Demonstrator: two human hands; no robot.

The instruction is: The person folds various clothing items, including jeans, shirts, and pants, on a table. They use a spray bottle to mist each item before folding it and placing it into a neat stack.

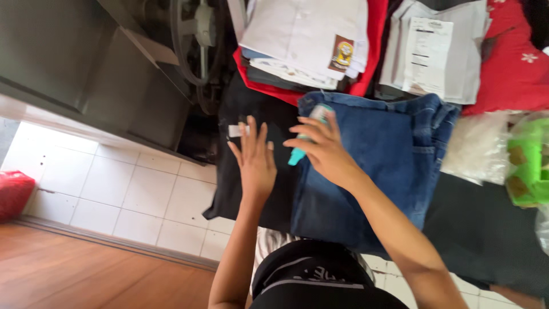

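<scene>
White tiles below; right hand (326, 153) grips teal bottle (306, 136) pointing up-right; left hand (255, 163) flat, open.

Folded jeans (377, 166) lie right of the dark garment (251, 137), touching.

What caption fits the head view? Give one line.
Left hand flat on black cloth, right hand holding teal bottle over folded jeans.

My right hand (323, 151) covers the middle of the teal spray bottle (309, 134); only its cap and lower tip show. At five o'clock the folded blue jeans (377, 166) hide part of the black garment (251, 183). The green packet (529, 163), at three o'clock, is cut by the frame edge. The white paper slip (426, 54), at one o'clock, carries print too blurred to make out.
</scene>
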